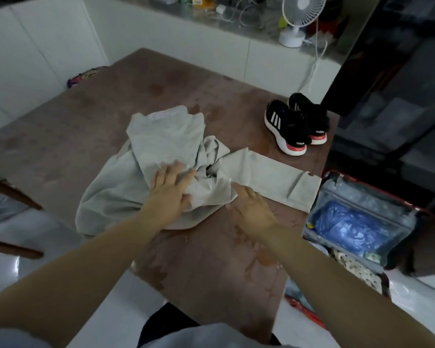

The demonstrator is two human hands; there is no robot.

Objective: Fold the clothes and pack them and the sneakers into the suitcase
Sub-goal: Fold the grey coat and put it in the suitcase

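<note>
The left hand (171, 187) lay flat with its fingers straight and spread, pressing down on the bunched middle of a pale grey garment (161, 136) and gripping nothing. The right hand (251, 204), just beside it, was likewise flat and relaxed, palm down on the brown table (86, 116). Its fingertips reached the garment's near edge, though whether they touched the fabric could not be told. The garment spread out from under the left hand: a smoother part lay beyond its fingers, a loose fold drooped to its outer side toward the table's edge, and a long flat strip ran away past the right hand's fingertips toward the table's right edge. Well beyond the right hand, near the far right corner of the table, stood a pair of black sneakers (296, 124) with white stripes and white-and-red soles, side by side and apart from the garment. To the outer side of the right hand, lower than the tabletop, an open suitcase (357, 194) with a red rim held a blue plastic bag (349, 227), with a patterned cloth (354, 270) nearer the person. Far beyond both hands, a white fan (299, 16) stood on a counter (236, 23).
</note>
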